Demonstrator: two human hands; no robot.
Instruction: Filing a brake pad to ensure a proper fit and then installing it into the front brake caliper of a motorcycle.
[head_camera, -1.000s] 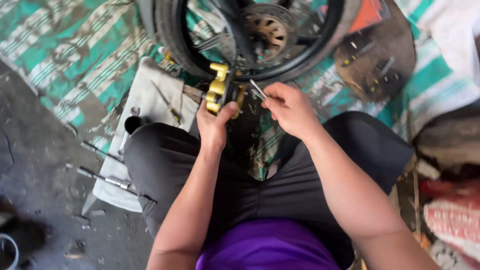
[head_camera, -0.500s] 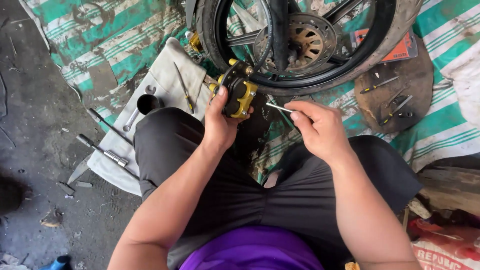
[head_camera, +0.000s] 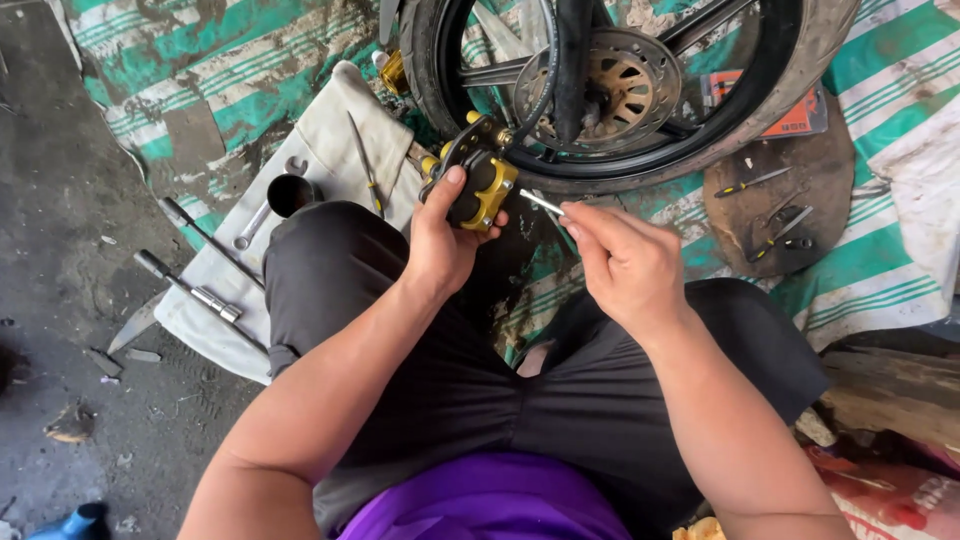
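The gold-and-black brake caliper (head_camera: 478, 187) is gripped in the left hand (head_camera: 443, 243), thumb laid along its black face, just below the wheel's tyre (head_camera: 640, 170) and brake disc (head_camera: 612, 85). Compared with a second ago, the caliper has been turned so that its dark side is shown rather than its gold bracket, and it is now held closer to the disc. A thin metal pin (head_camera: 541, 203) is pinched in the fingertips of the right hand (head_camera: 625, 262), and its tip has been brought up almost to the caliper's edge; insertion appears to be under way. Tools (head_camera: 200, 296) are left on a white cloth (head_camera: 330, 130) beyond the left hand.
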